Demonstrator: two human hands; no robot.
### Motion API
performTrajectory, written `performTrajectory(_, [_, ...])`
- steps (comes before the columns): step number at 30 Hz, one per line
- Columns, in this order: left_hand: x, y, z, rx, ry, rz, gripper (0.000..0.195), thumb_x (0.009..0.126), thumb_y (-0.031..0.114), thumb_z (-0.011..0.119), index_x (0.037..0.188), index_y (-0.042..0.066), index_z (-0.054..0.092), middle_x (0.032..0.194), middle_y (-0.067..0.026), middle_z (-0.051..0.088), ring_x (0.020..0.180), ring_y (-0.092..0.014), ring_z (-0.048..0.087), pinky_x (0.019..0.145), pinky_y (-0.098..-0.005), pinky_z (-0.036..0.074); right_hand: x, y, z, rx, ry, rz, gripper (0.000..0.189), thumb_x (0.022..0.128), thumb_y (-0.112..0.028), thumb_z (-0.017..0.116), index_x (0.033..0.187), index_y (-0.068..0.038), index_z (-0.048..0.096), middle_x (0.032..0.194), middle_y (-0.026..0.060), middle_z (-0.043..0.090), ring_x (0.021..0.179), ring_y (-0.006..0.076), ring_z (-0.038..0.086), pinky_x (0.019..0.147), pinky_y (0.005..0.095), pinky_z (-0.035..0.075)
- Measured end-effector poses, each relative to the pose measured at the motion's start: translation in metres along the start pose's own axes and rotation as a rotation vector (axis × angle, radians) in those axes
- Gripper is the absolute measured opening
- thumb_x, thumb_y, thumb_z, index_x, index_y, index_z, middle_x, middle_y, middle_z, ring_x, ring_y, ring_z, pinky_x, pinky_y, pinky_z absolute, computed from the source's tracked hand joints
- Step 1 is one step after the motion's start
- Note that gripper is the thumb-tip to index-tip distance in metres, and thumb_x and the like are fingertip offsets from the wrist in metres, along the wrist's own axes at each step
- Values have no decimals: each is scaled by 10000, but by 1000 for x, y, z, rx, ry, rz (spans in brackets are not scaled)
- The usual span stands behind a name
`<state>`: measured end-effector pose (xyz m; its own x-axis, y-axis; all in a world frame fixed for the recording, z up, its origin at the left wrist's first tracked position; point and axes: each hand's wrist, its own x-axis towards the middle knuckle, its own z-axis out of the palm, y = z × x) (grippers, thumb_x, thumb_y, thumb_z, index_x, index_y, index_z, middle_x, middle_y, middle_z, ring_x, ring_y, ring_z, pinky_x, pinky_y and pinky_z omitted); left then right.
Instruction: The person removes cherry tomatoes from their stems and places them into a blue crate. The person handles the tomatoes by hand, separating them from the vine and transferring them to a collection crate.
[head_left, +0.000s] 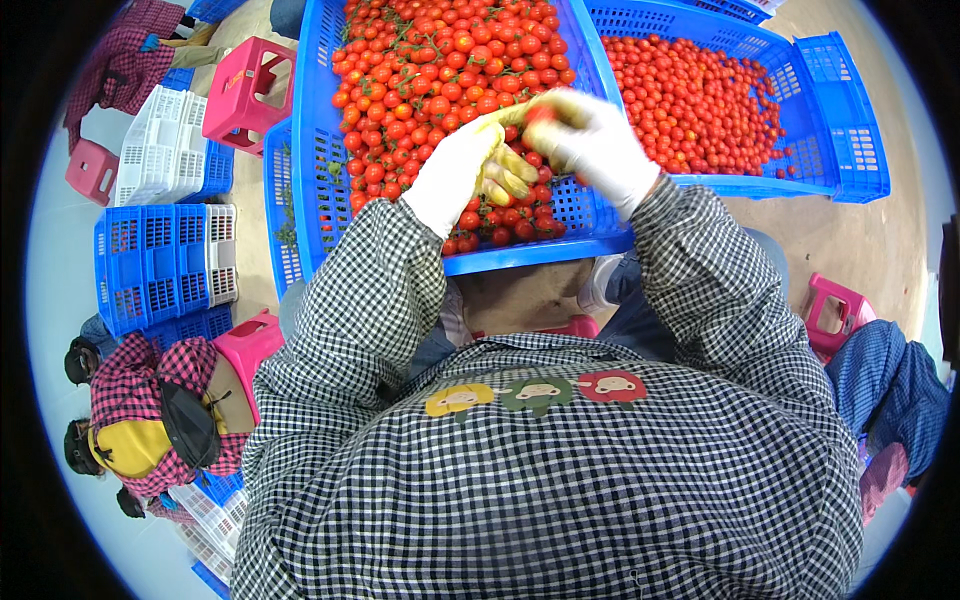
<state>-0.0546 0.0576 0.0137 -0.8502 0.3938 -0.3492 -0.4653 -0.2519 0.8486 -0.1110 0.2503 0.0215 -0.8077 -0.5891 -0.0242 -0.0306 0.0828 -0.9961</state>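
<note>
My right hand (592, 142), in a white glove with a stained yellow palm, is blurred and has a red cherry tomato (540, 115) between its fingers. Beside it, my left hand (480, 161) wears a matching glove, its fingers curled; whether anything lies inside them is hidden. Both hands are over a blue plastic crate (540, 255) heaped with cherry tomatoes (420, 97), many still on green stems. To the right stands a second blue crate (814, 142) of loose, stemless cherry tomatoes (682, 105).
Another blue crate (281, 259) with green stems sits under the left edge of the heaped one. Pink plastic stools (247, 94) stand around. Stacked blue and white crates (161, 259) line the left side. Co-workers in checked clothing (139, 420) are at left and a person's sleeve (892, 390) at right.
</note>
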Motion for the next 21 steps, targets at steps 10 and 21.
performTrajectory(10, [58,-72,16,1560,-521,107,377,698,60,579,1066,115,642,1069,-116,588,1025,-309,553,890,-388,463,11,7,-83,1103,168,-61,532,934,-441,415,1209,5,505,942,109,594,819,200,553,724,302,460])
performTrajectory(21, [66,-66,29,2000,-928,-6,391,842,180,525,1233,197,530,1242,-99,482,1050,-304,558,825,-418,495,7,-4,-67,826,119,-62,455,937,-400,464,1161,-10,529,890,78,631,741,164,581,680,287,461])
